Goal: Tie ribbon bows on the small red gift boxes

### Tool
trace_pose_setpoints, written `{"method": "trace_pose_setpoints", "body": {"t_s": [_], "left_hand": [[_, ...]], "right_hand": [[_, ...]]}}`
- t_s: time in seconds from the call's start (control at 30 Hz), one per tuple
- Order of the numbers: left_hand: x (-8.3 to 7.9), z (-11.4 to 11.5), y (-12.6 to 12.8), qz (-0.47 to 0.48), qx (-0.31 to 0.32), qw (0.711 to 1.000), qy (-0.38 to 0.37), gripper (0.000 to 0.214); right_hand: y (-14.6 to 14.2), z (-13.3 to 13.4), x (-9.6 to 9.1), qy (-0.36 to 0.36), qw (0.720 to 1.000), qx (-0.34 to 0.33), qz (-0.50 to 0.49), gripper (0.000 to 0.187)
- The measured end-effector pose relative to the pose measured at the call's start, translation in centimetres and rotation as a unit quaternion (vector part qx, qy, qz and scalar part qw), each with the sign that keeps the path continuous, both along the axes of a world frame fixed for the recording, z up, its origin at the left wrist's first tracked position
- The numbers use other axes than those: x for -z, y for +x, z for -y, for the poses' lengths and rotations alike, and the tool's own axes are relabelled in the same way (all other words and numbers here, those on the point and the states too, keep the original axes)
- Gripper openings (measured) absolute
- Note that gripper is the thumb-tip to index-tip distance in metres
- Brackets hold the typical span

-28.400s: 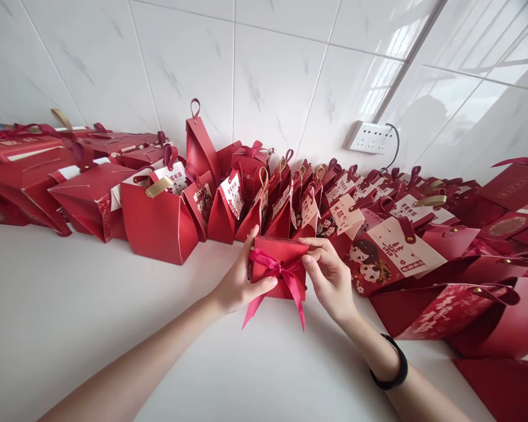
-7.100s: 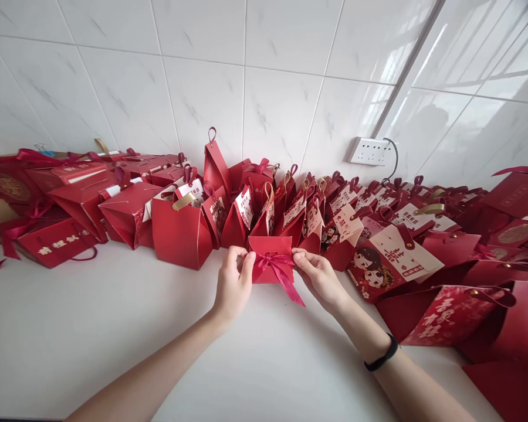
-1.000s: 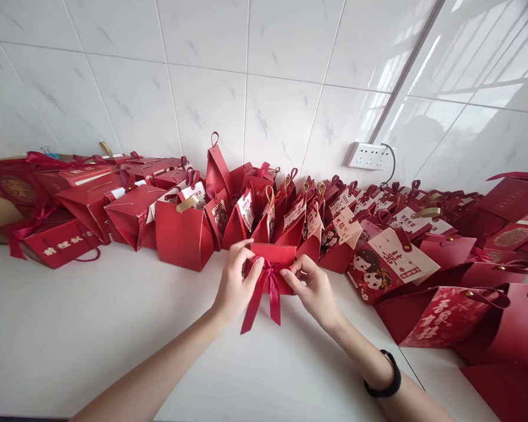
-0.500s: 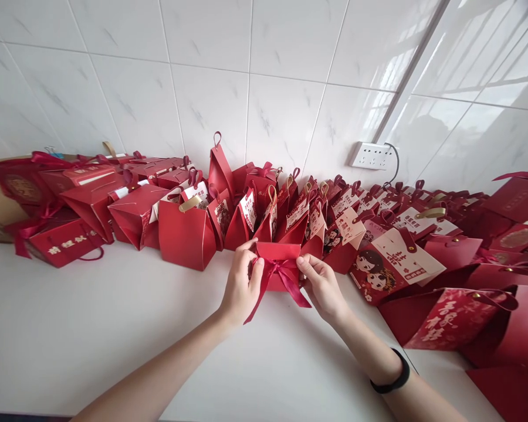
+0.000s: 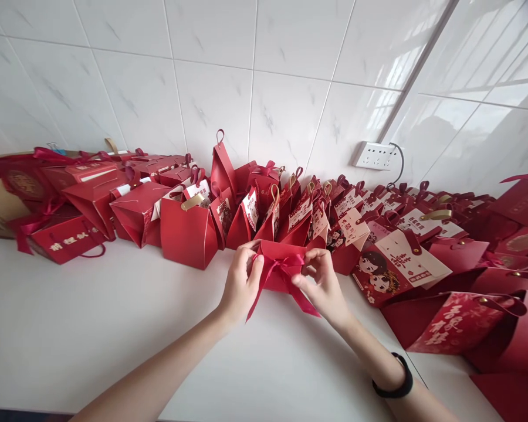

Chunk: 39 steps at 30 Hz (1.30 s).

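A small red gift box (image 5: 282, 252) stands on the white counter (image 5: 114, 328) in front of me, tied with a pink-red ribbon (image 5: 278, 268). My left hand (image 5: 240, 284) pinches the ribbon's left loop against the box's left side. My right hand (image 5: 321, 284) pinches the right loop, its fingers curled at the box's right edge. Two ribbon tails hang down over the front of the box and trail onto the counter.
Several red gift bags and boxes (image 5: 189, 225) crowd the back of the counter along the white tiled wall, with larger red bags (image 5: 457, 319) at right and flat red boxes (image 5: 66, 243) at left. A wall socket (image 5: 375, 156) sits above them. My right wrist wears a black band (image 5: 396, 378).
Over the last second both hands kept working the ribbon at the box front. The loops have been drawn out sideways and the tails have spread apart. The view shifted slightly.
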<state>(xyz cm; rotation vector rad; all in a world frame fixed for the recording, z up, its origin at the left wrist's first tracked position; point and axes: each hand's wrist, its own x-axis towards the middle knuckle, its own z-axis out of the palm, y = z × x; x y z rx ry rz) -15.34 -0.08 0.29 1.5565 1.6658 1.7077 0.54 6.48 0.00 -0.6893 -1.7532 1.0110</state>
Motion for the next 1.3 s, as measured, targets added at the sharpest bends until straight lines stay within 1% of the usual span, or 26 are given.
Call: {"method": "trace_pose_setpoints", "body": {"t_s": [0.07, 0.1, 0.13, 0.17, 0.23, 0.33, 0.4, 0.47, 0.53, 0.6, 0.73, 0.83, 0.9, 0.97, 1.03, 1.1, 1.13, 1.17, 1.2, 1.23, 1.27, 1.3], "left_hand": [[-0.2, 0.1, 0.0, 0.009, -0.001, 1.000, -0.002, 0.017], [-0.3, 0.1, 0.0, 0.011, 0.001, 1.000, -0.003, 0.018], [-0.3, 0.2, 0.0, 0.012, 0.003, 1.000, -0.002, 0.018], [-0.3, 0.2, 0.0, 0.012, 0.007, 1.000, -0.003, 0.018], [-0.3, 0.1, 0.0, 0.017, 0.016, 1.000, -0.007, 0.018], [-0.2, 0.1, 0.0, 0.057, 0.024, 0.998, -0.022, 0.019], [-0.1, 0.1, 0.1, 0.097, 0.026, 0.995, -0.029, 0.020], [-0.1, 0.2, 0.3, 0.119, 0.024, 0.992, -0.025, 0.019], [0.0, 0.2, 0.4, 0.121, 0.012, 0.992, -0.016, 0.018], [0.0, 0.2, 0.6, 0.121, 0.002, 0.993, -0.007, 0.017], [0.1, 0.2, 0.5, 0.126, 0.004, 0.992, 0.006, 0.015], [0.2, 0.1, 0.2, 0.111, 0.020, 0.994, 0.010, 0.017], [0.3, 0.1, -0.1, 0.088, 0.033, 0.995, 0.017, 0.018], [0.4, 0.0, -0.4, 0.059, 0.039, 0.997, 0.021, 0.018], [0.5, -0.1, -0.7, 0.025, 0.034, 0.999, 0.027, 0.018], [0.4, -0.2, -0.8, -0.007, 0.016, 0.999, 0.037, 0.017], [0.4, -0.2, -0.8, -0.019, 0.006, 0.999, 0.042, 0.016], [0.4, -0.2, -0.7, -0.027, -0.003, 0.999, 0.047, 0.015], [0.4, -0.2, -0.6, -0.033, -0.007, 0.998, 0.051, 0.015], [0.4, -0.2, -0.6, -0.038, -0.009, 0.998, 0.054, 0.015], [0.4, -0.1, -0.5, -0.041, -0.008, 0.998, 0.056, 0.015], [0.4, -0.1, -0.4, -0.044, -0.007, 0.997, 0.059, 0.015]], "right_hand": [[0.1, 0.0, 0.5, 0.126, 0.989, 0.039, 0.069, 0.077], [0.2, 0.0, 0.8, 0.168, 0.979, 0.045, 0.105, 0.092], [0.2, -0.1, 1.1, 0.194, 0.971, 0.043, 0.134, 0.104], [0.2, -0.2, 1.3, 0.205, 0.966, 0.032, 0.155, 0.111], [0.2, -0.4, 1.7, 0.194, 0.965, -0.011, 0.177, 0.116], [0.2, -0.5, 1.9, 0.144, 0.972, -0.078, 0.171, 0.112], [0.1, -0.2, 1.7, 0.107, 0.977, -0.105, 0.151, 0.109], [-0.1, 0.1, 1.4, 0.092, 0.978, -0.123, 0.143, 0.106], [-0.3, 0.5, 1.2, 0.106, 0.975, -0.132, 0.142, 0.105], [-0.5, 0.6, 1.0, 0.126, 0.975, -0.126, 0.134, 0.102], [-0.2, 0.3, 0.9, 0.113, 0.980, -0.116, 0.114, 0.096], [0.2, -0.4, 0.8, 0.116, 0.979, -0.125, 0.113, 0.095], [0.6, -0.9, 0.8, 0.125, 0.977, -0.129, 0.118, 0.094], [0.9, -1.3, 0.8, 0.120, 0.976, -0.131, 0.124, 0.094], [1.2, -1.5, 0.6, 0.099, 0.976, -0.141, 0.136, 0.100], [1.4, -1.3, 0.3, 0.058, 0.975, -0.173, 0.129, 0.103], [1.5, -1.2, 0.1, 0.031, 0.974, -0.195, 0.110, 0.098], [1.5, -1.0, -0.1, 0.002, 0.975, -0.209, 0.081, 0.088], [1.5, -0.7, -0.3, -0.026, 0.977, -0.208, 0.047, 0.073], [1.4, -0.4, -0.4, -0.050, 0.980, -0.192, 0.019, 0.059], [1.2, -0.1, -0.5, -0.064, 0.984, -0.167, 0.002, 0.048], [0.9, 0.2, -0.6, -0.069, 0.988, -0.136, -0.004, 0.041]]}}
